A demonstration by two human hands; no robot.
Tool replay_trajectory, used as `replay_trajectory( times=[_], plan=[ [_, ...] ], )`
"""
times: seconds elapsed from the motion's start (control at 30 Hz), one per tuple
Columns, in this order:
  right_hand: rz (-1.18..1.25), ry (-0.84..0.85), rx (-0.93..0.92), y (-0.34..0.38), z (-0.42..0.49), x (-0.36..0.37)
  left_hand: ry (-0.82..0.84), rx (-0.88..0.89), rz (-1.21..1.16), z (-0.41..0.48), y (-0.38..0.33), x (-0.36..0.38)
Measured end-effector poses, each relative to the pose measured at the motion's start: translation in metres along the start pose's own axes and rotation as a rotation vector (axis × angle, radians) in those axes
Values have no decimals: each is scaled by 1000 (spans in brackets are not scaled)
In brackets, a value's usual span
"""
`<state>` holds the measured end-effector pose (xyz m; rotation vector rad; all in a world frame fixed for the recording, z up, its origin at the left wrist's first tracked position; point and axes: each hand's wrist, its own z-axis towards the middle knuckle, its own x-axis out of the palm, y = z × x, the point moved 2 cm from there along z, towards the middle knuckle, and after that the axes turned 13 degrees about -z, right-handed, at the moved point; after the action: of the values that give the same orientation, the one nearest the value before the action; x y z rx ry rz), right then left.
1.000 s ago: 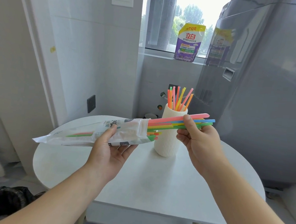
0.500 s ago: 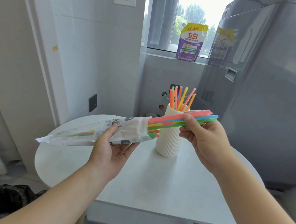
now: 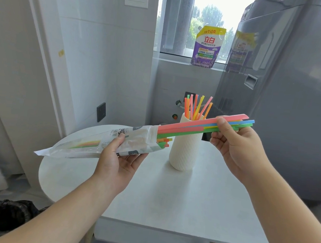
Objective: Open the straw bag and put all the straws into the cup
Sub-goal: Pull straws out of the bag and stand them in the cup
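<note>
Smooth pink, blue, green and yellow straws [image 3: 186, 127] jut from the open mouth of the crinkly clear-plastic straw bag [image 3: 85, 145] and cross in front of the cup [image 3: 184, 149]. Right of the cup, the right hand [image 3: 236, 147] pinches their far ends, thumb on top. Left of it, the left hand [image 3: 118, 160] grips the bag. The cup is ribbed and cream, with thin straws upright inside.

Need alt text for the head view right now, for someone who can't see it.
Right hand pinches a bundle of straws partly out of the bag held by the left hand. Behind them, a white cup on the table holds more straws.
</note>
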<state>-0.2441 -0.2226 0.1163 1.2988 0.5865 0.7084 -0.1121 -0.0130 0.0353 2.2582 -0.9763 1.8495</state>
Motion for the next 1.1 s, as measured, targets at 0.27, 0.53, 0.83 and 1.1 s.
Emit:
replay_trajectory(
  times=[0.27,0.53,0.83,1.1],
  plan=[
    [45,-29,99,0,3,-12,-16,21,10,4,-4,-2],
    [61,-112,152,0,4,-17,-19,12,17,4,-1,-2],
    [119,-130,172,3,5,-30,-17,30,24,6,-6,-3],
    [140,-136,177,0,6,-38,-11,41,-8,7,-7,-2]
  ],
)
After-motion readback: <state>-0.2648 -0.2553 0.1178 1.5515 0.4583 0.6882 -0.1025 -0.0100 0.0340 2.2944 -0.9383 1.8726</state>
